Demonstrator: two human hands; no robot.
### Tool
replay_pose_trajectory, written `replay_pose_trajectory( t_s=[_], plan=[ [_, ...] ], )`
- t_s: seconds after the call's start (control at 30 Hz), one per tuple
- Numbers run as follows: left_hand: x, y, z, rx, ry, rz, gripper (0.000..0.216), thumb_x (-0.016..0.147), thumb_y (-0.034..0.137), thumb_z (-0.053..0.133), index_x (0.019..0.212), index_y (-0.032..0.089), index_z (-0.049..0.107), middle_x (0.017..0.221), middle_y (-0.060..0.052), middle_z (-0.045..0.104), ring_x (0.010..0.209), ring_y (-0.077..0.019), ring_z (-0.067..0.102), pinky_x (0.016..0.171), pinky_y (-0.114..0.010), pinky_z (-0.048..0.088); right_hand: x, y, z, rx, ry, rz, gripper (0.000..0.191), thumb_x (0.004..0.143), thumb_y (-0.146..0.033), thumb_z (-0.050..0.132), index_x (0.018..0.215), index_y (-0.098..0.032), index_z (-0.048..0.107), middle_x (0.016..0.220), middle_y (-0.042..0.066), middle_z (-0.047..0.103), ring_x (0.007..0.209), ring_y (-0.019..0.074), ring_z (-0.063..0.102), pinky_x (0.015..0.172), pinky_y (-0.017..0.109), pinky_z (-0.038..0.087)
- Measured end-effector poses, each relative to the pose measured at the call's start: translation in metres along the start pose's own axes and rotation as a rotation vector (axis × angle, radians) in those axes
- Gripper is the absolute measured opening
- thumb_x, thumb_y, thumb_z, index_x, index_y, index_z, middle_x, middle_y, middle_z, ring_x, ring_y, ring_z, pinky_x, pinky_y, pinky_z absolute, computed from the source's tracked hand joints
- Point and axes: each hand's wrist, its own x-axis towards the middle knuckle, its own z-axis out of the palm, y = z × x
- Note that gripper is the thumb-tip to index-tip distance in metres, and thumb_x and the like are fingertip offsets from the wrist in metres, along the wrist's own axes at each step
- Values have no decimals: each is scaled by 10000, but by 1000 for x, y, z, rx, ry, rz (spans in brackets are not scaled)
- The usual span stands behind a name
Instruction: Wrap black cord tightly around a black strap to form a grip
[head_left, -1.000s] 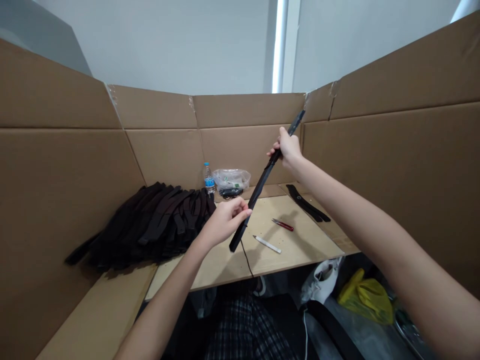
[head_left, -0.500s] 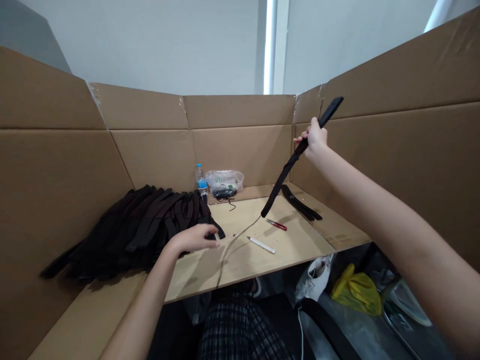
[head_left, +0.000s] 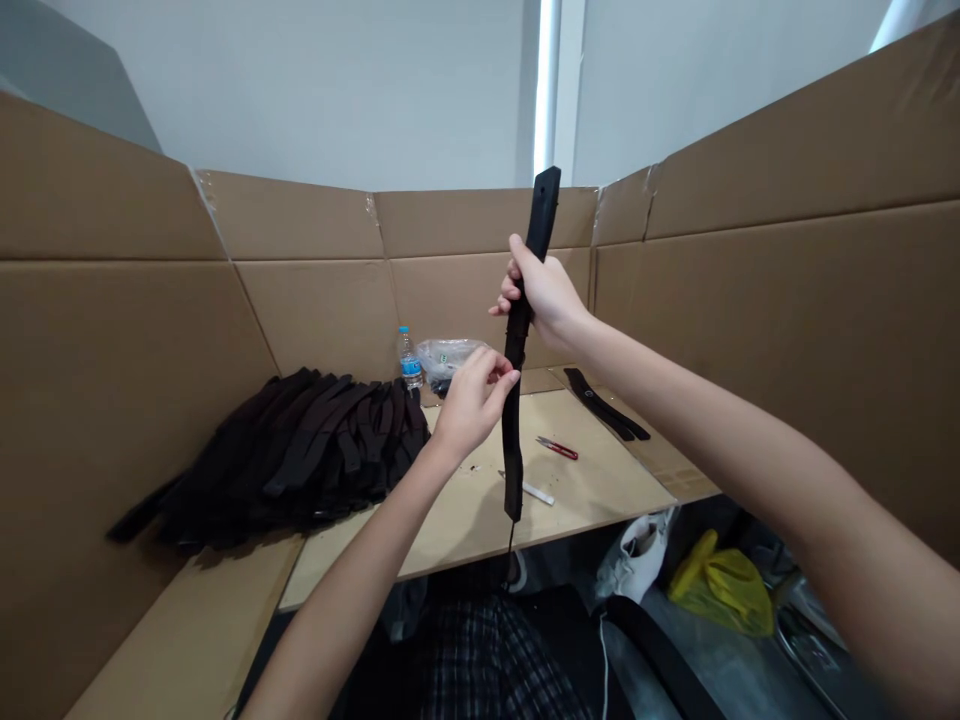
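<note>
A long black fabric strap [head_left: 512, 430] hangs nearly upright over the wooden board, its stiffer flat end on top. My right hand [head_left: 551, 295] is wrapped round its upper part, thumb pointing up. At the strap's middle, my left hand [head_left: 480, 390] pinches its left edge with thumb and fingertips; a small item between them could be hidden. A thin dark cord dangles from the strap's lower end. Behind that end lies a white pen-like tool [head_left: 538, 493], partly covered. Red-handled thread snips [head_left: 557, 448] rest on the board to the right.
A heap of black straps [head_left: 300, 450] fills the left side. Further back stand a water bottle [head_left: 409, 360] and a clear plastic bag [head_left: 446, 355]. Two more straps [head_left: 600, 405] lie at the right. Cardboard walls [head_left: 480, 220] enclose the board; a yellow bag [head_left: 720, 585] sits below.
My right hand has brought the strap leftward and turned it from slanted to nearly upright. My left hand has risen from beside the heap to the strap's middle.
</note>
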Motion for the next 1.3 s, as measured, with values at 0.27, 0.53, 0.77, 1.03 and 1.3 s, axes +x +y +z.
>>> replay_pose_trajectory(
  t_s=[0.27, 0.53, 0.77, 1.03, 1.3],
  plan=[
    [-18, 11, -4, 37, -254, -100, 157, 855, 188, 483, 701, 213, 469, 683, -10, 534, 647, -171, 502, 612, -284, 367, 10, 6, -18, -25, 146, 58, 409, 967, -431, 472, 636, -226, 350, 428, -79, 360, 381, 91, 410, 509, 250, 528],
    [-30, 21, -2, 72, -228, -225, 167, 838, 162, 516, 678, 211, 505, 567, 9, 528, 527, -161, 494, 554, -282, 350, 18, 13, -23, 45, 278, 78, 391, 985, -399, 446, 650, -225, 344, 415, -97, 319, 364, 80, 368, 487, 227, 521],
    [-12, 2, -4, -343, 91, -303, 327, 784, 418, 674, 996, 183, 590, 1072, -102, 655, 981, -225, 619, 835, -357, 482, 8, 8, -18, 90, -90, 114, 486, 949, -491, 467, 572, -211, 344, 434, -85, 324, 395, 84, 382, 571, 254, 513],
    [8, 2, 0, -984, 32, -418, 402, 724, 513, 731, 838, 140, 638, 699, -37, 700, 631, -148, 665, 678, -282, 539, -7, 21, 3, -184, -399, 11, 578, 884, -629, 470, 567, -162, 595, 666, 36, 608, 615, 114, 545, 675, 224, 472],
    [-19, 8, 4, -1076, -42, -542, 347, 652, 428, 813, 733, 122, 672, 610, -22, 678, 530, -113, 630, 587, -230, 515, 1, 32, -5, -267, -424, -87, 616, 911, -638, 417, 621, -147, 651, 739, 70, 654, 758, 143, 581, 810, 259, 443]
  ],
)
